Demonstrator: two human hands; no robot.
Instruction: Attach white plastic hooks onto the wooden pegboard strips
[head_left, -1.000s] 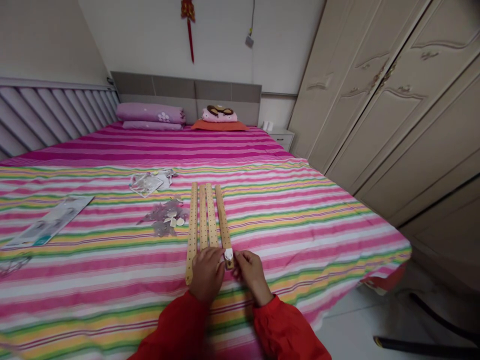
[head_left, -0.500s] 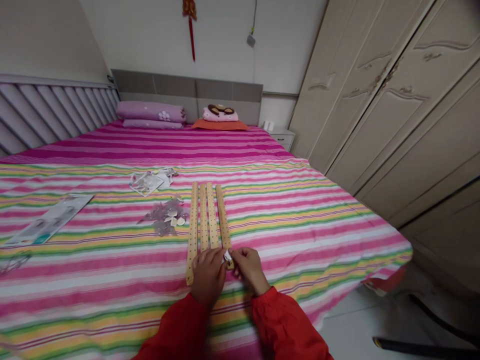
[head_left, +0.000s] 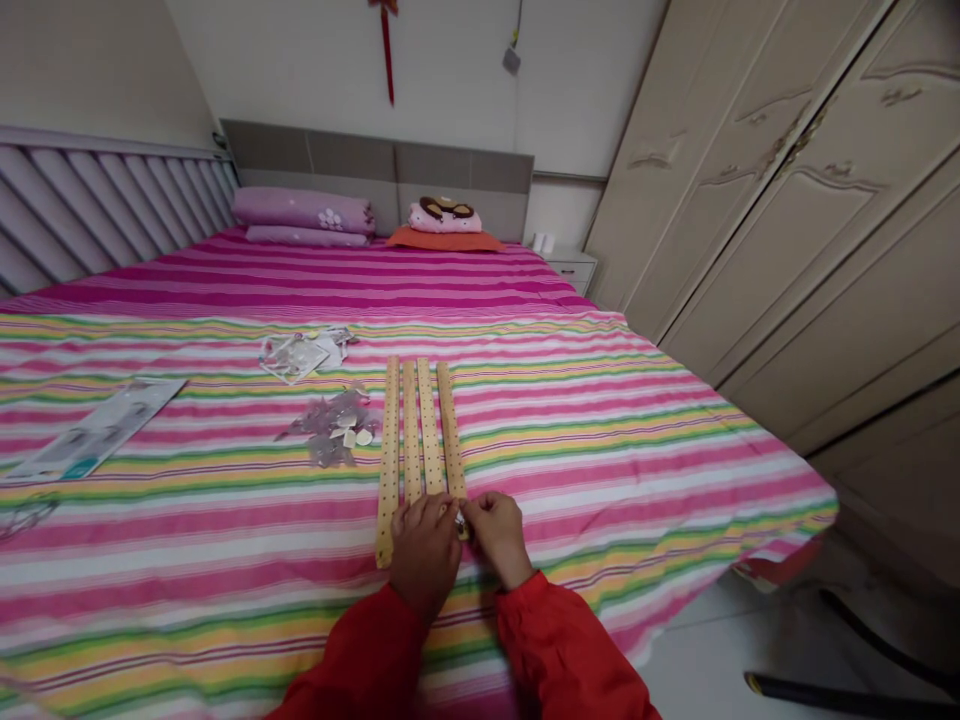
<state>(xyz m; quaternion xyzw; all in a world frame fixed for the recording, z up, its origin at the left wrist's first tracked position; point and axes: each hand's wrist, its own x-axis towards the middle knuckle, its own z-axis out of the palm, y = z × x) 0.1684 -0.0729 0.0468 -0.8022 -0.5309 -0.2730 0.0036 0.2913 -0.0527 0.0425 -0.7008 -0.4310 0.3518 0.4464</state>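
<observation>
Four flat strips of pale wood with rows of small dark holes lie side by side on the bed; the rightmost wooden strip [head_left: 451,430] is a little apart from the others. Over the near ends of the strips is my left hand [head_left: 426,550], its thumb and fingertips closed together. My right hand [head_left: 496,530] meets it from the right in a pinch. Between the fingertips shows a small white and silvery piece [head_left: 459,516], right above the near end of the rightmost strip. Its kind is too small to make out, and the fingers hide part of it.
Left of the strips lies a heap of clear plastic scraps and white bits [head_left: 337,432]. Behind it are crumpled plastic packets [head_left: 304,352]. A long flat package [head_left: 101,430] rests farther left on the striped sheet [head_left: 637,480]. Wardrobe doors [head_left: 787,220] stand to the right.
The left hand has turned more palm-down and slid slightly right over the small piece, covering more of it. The right hand has barely moved. The view has tilted slightly downward.
</observation>
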